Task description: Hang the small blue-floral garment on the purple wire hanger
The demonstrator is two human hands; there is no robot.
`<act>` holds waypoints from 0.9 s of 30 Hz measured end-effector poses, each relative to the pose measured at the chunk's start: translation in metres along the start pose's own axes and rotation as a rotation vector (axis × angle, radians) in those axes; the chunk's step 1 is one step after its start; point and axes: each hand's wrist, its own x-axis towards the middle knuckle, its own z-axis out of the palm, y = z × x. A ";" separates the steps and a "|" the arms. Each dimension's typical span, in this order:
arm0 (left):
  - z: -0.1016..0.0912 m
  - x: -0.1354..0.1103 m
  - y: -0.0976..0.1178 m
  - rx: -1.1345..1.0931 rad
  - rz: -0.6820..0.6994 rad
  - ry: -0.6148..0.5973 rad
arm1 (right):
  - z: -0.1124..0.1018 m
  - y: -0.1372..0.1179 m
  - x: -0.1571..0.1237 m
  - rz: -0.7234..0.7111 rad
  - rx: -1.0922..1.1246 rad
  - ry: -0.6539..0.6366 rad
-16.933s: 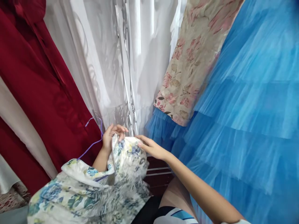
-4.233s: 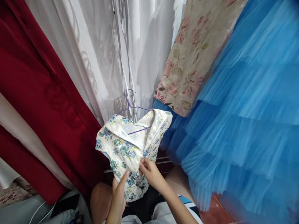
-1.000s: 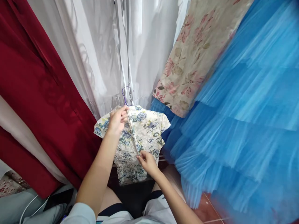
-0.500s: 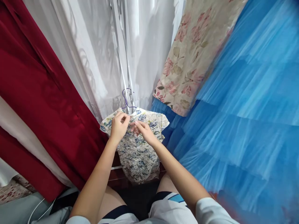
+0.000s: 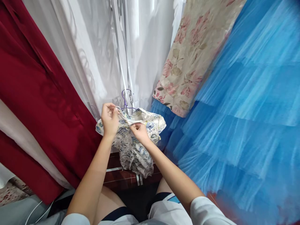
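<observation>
A small white dress with a blue floral print hangs in front of me on a purple hanger. My left hand is closed in a pinch on the neckline at its left side, near the shoulder. Lower and toward the middle, my right hand pinches the neckline's front edge. Between the two hands the edge is drawn taut, and the neck opening gapes to the right. The dress's lower part is bunched and creased. My fingers cover the gripped bits of cloth.
Metal rails rise behind the dress before white curtains. Dark red cloth hangs on the left. A beige floral garment and a tiered blue tulle skirt hang on the right. Below are red floor tiles and a white cable.
My left hand has moved left and slightly up. My right hand, blurred before, now pinches the neckline. The collar is pulled forward, and the dress's hem has risen and crumpled.
</observation>
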 end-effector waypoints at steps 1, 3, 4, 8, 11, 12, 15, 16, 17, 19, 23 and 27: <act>-0.009 0.008 -0.009 0.002 -0.006 0.046 | -0.002 0.000 -0.004 0.006 -0.009 -0.012; -0.034 0.018 -0.036 0.019 -0.069 0.124 | -0.007 0.000 -0.011 0.014 -0.029 -0.047; -0.048 0.020 -0.052 0.038 -0.135 0.163 | -0.009 0.000 -0.014 0.018 -0.039 -0.066; -0.092 0.004 -0.112 0.094 -0.395 0.374 | -0.009 0.005 -0.026 0.042 -0.068 -0.129; -0.101 -0.028 -0.136 0.092 -0.490 0.410 | -0.007 0.014 -0.037 0.066 -0.060 -0.152; -0.100 -0.041 -0.140 0.087 -0.526 0.399 | -0.009 0.018 -0.041 0.077 -0.054 -0.154; -0.086 -0.085 -0.138 0.048 -0.635 0.303 | -0.023 0.034 -0.057 0.117 -0.043 -0.118; -0.081 -0.099 -0.133 0.026 -0.669 0.255 | -0.032 0.040 -0.063 0.135 -0.043 -0.093; -0.075 -0.113 -0.127 -0.001 -0.699 0.203 | -0.043 0.048 -0.070 0.157 -0.046 -0.062; -0.064 -0.134 -0.110 -0.069 -0.736 0.096 | -0.068 0.064 -0.084 0.206 -0.061 0.017; -0.041 -0.148 -0.066 -0.221 -0.743 -0.064 | -0.114 0.089 -0.112 0.293 -0.137 0.160; -0.007 -0.140 -0.014 -0.309 -0.688 -0.196 | -0.118 0.077 -0.126 0.293 -0.217 0.014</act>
